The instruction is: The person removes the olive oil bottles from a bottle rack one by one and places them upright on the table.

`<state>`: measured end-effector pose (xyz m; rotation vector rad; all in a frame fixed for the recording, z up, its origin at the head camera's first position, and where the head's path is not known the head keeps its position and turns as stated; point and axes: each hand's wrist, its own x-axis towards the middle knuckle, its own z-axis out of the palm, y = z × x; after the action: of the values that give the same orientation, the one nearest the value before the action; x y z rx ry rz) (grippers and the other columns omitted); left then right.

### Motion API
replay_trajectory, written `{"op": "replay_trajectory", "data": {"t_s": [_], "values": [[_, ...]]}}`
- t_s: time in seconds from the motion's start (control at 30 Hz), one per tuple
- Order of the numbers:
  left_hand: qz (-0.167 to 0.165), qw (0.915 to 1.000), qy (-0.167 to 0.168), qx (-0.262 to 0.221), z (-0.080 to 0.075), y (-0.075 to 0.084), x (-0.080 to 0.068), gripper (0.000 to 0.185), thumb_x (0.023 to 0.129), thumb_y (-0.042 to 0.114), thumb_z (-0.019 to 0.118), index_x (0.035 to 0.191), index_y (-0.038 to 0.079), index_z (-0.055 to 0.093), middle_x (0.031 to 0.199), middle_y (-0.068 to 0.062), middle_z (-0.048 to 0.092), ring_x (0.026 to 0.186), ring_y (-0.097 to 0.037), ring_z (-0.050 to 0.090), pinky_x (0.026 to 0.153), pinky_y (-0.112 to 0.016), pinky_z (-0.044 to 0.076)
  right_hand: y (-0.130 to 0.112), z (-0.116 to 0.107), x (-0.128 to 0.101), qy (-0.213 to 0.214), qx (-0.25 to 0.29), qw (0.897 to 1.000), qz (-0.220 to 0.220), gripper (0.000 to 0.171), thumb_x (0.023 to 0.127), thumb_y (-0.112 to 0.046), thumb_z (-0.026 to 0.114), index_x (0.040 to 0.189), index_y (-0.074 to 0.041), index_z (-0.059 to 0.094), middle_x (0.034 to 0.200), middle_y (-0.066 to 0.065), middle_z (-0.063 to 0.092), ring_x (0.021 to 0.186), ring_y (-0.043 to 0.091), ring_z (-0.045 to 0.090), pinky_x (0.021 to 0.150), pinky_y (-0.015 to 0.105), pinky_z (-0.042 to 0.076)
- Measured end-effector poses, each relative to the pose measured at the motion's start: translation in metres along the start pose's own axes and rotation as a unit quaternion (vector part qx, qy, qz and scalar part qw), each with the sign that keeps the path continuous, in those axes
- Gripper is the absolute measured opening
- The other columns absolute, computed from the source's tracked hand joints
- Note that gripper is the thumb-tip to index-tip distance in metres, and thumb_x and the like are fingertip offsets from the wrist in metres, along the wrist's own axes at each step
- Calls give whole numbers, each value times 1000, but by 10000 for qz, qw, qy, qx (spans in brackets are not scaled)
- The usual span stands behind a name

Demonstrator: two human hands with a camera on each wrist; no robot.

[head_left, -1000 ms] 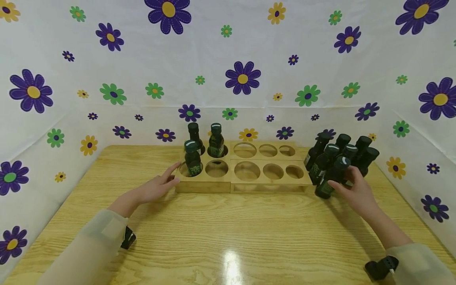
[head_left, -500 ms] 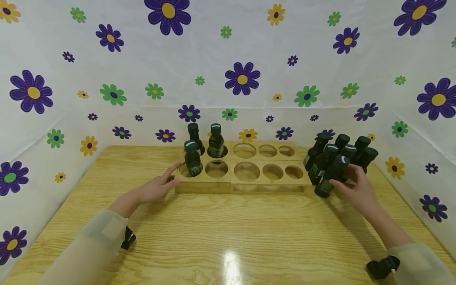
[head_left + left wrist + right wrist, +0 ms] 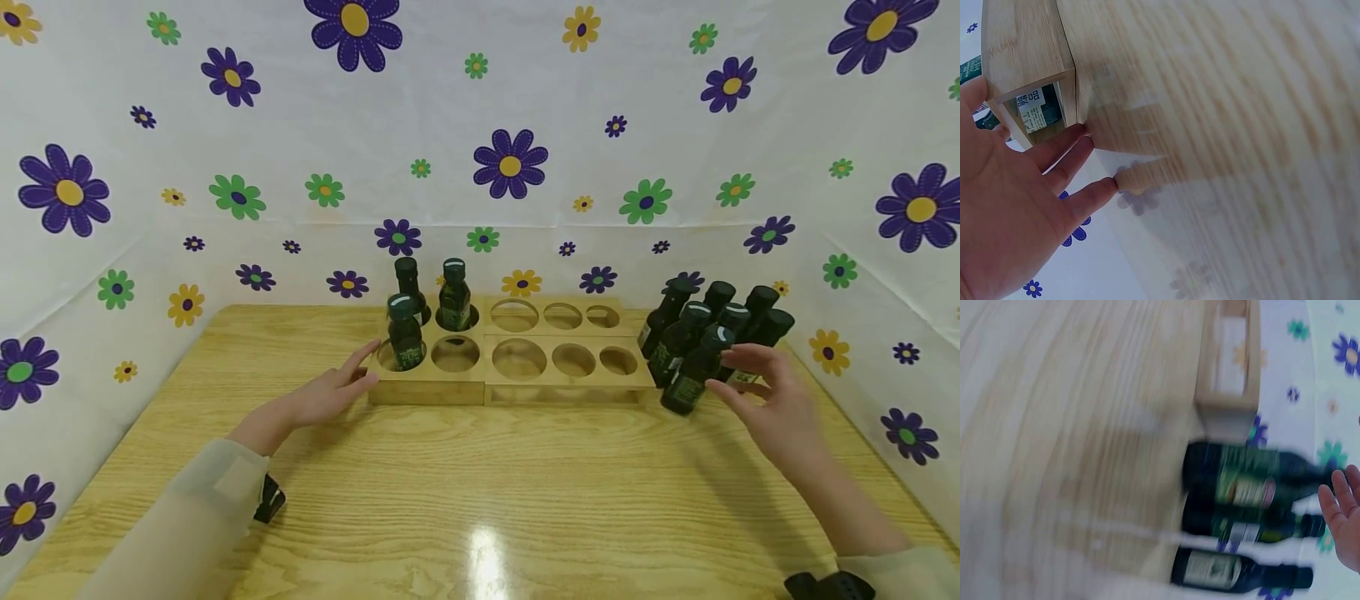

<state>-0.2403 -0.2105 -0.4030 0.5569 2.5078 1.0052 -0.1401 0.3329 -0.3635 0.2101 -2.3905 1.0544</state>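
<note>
Head view: left hand (image 3: 330,393) lies flat on the table (image 3: 480,492), fingers straight and slightly apart, fingertips touching the left end of the wooden rack (image 3: 510,358). Three bottles (image 3: 406,333) stand in the rack's left holes. Right hand (image 3: 772,400) hovers just beside the cluster of dark bottles (image 3: 712,333) at the table's right, fingers spread and loosely bent, holding nothing; the nearest bottle (image 3: 693,371) stands just left of its fingertips, and I cannot tell whether they touch.

Left wrist view: palm open, fingers (image 3: 1069,147) straight, their tips against the rack (image 3: 1029,56) corner; a labelled bottle (image 3: 1038,109) shows through the rack's side opening.

Right wrist view: blurred. Three bottles (image 3: 1247,481) stand side by side near the rack's end (image 3: 1229,369); fingertips (image 3: 1344,506) extended, apart from them.
</note>
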Motion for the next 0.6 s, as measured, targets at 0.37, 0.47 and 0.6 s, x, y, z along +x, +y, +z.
{"op": "replay_trajectory", "data": {"t_s": [0.37, 0.47, 0.6], "values": [[-22, 10000, 31, 55, 1, 2, 0, 67, 105, 48, 32, 157, 22, 0, 147, -37, 29, 132, -55, 30, 106, -66, 20, -45, 64, 20, -904, 717, 9894, -885, 52, 84, 8, 71, 129, 2, 47, 120, 16, 57, 107, 6, 54, 84, 11, 43], [-12, 10000, 14, 73, 1, 2, 0, 67, 105, 48, 32, 157, 22, -1, 147, -37, 29, 132, -56, 29, 106, -66, 20, -56, 86, 30, -1174, 981, 9847, -831, 51, 85, 4, 72, 130, 1, 47, 121, 17, 58, 109, 20, 57, 86, 22, 48], [-41, 10000, 22, 52, 1, 2, 0, 68, 104, 49, 32, 157, 23, -1, 147, -36, 29, 132, -55, 29, 106, -66, 20, -69, 116, 45, -1486, 1373, 9769, -691, 50, 87, 0, 72, 130, 1, 47, 123, 20, 56, 111, 31, 57, 88, 47, 50]]}}
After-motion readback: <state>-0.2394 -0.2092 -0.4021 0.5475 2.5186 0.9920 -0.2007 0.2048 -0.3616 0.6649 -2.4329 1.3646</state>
